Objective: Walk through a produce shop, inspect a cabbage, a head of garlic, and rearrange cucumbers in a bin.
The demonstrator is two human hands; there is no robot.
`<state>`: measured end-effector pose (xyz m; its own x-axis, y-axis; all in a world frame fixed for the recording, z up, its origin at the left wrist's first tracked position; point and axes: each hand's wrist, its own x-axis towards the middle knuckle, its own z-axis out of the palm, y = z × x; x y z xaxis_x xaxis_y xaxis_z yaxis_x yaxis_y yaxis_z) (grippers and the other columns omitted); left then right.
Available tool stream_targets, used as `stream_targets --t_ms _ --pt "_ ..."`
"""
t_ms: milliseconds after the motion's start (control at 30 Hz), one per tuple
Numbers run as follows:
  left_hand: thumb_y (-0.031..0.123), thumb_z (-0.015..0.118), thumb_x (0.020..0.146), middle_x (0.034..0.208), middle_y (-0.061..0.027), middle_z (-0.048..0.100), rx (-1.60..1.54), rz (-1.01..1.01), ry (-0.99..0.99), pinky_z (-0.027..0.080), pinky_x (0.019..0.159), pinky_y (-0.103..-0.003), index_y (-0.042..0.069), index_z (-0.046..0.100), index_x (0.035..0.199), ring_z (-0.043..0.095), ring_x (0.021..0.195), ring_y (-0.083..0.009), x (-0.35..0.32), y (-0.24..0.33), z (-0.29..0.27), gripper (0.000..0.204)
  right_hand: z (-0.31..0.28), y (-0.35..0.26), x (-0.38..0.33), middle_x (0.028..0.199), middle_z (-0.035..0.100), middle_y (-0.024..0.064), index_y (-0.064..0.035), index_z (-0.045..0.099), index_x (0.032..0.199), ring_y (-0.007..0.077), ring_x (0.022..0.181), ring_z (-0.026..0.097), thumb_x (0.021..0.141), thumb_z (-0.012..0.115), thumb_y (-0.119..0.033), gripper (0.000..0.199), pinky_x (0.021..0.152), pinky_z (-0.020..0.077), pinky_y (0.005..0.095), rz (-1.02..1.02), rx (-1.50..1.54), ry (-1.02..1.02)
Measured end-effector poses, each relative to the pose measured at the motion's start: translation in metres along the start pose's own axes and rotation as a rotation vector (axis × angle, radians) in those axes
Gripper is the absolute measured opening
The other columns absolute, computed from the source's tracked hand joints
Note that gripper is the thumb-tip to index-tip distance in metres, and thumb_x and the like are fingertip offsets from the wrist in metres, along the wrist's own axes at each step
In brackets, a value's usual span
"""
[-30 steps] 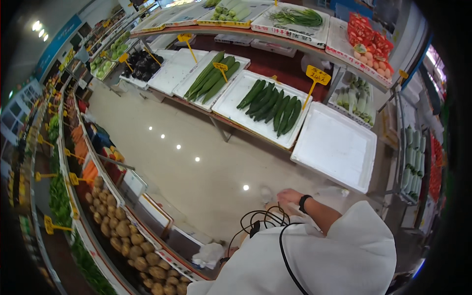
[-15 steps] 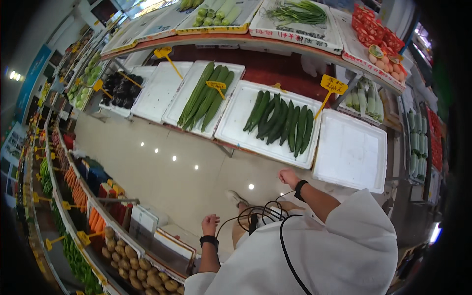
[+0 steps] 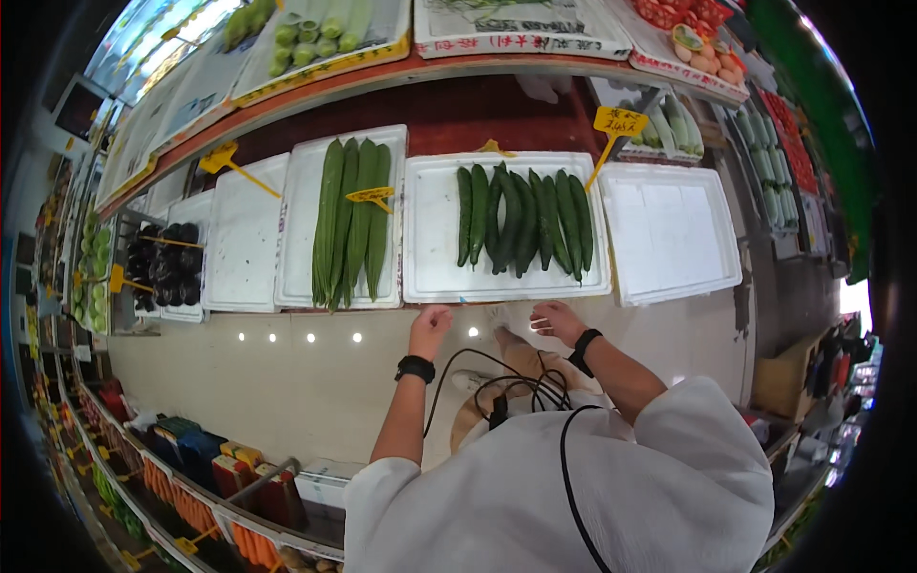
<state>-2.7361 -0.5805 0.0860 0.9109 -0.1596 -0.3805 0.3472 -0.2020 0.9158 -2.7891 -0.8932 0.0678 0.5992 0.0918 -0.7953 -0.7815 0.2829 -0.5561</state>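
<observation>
My left hand (image 3: 432, 329), loosely curled with nothing seen in it, hovers just off the front edge of a white foam tray (image 3: 430, 258). Dark green cucumbers (image 3: 521, 222) lie side by side in that tray. My right hand (image 3: 557, 322) is also near its front edge, fingers loosely bent and slightly apart, holding nothing visible. Neither hand touches the produce. To the left, a second foam tray (image 3: 296, 215) carries long ridged gourds (image 3: 349, 224) with a yellow price tag (image 3: 371, 196) over them. On the right sits a bare white foam tray (image 3: 671, 234).
A raised shelf edge (image 3: 334, 81) runs above the trays. Dark eggplants (image 3: 177, 263) sit at the far left. Behind me on the left is another stand with carrots (image 3: 181, 497). Black cables (image 3: 530, 387) loop at my waist. Tiled floor (image 3: 287, 382) lies below.
My view and body have turned to the right, so the cucumber tray is now squarely in front. My left hand has risen forward beside the tray edge, level with the right.
</observation>
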Motion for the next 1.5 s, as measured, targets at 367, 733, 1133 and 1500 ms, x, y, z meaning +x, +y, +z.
stream_targets --t_ms 367,733,1133,1500 --pt "0.015 0.064 0.083 0.086 -0.0100 0.065 0.378 -0.064 -0.098 0.051 0.071 -0.030 0.002 0.061 0.101 0.064 0.077 -0.0204 0.115 0.002 0.034 0.023 0.054 -0.002 0.120 0.112 0.051 0.0052 -0.0026 0.030 0.136 0.0158 0.105 0.050 0.082 0.065 -0.025 0.068 0.086 0.0450 0.0350 -0.044 0.172 0.015" --pt "0.033 0.072 0.075 0.084 -0.0146 0.065 0.822 -0.270 -0.047 0.051 0.071 -0.040 0.001 0.051 0.107 0.065 0.079 -0.0302 0.202 0.000 0.089 0.050 0.068 -0.021 0.139 0.089 0.056 0.0072 -0.0027 0.040 0.113 0.0147 0.076 0.059 0.085 0.066 -0.021 0.043 0.068 0.0502 0.0287 0.033 0.389 0.224" --pt "0.030 0.063 0.085 0.081 -0.0135 0.062 0.419 -0.319 -0.368 0.052 0.064 -0.036 -0.001 0.049 0.106 0.064 0.069 -0.0252 0.215 0.001 0.065 0.040 0.068 -0.022 0.149 0.072 0.052 0.0029 -0.0020 0.045 0.102 0.0110 0.058 0.053 0.088 0.062 -0.014 0.025 0.053 0.0456 0.0254 -0.080 0.329 0.171" --pt "0.017 0.050 0.096 0.087 -0.0067 0.058 -0.215 -0.404 -0.347 0.044 0.055 -0.023 0.001 0.047 0.111 0.052 0.066 -0.0095 0.178 0.060 0.021 0.023 0.064 -0.045 0.126 0.071 0.064 0.0149 0.0016 0.058 0.092 0.0299 0.068 0.064 0.080 0.066 -0.026 0.031 0.066 0.0510 0.0384 -0.138 -0.784 0.296"
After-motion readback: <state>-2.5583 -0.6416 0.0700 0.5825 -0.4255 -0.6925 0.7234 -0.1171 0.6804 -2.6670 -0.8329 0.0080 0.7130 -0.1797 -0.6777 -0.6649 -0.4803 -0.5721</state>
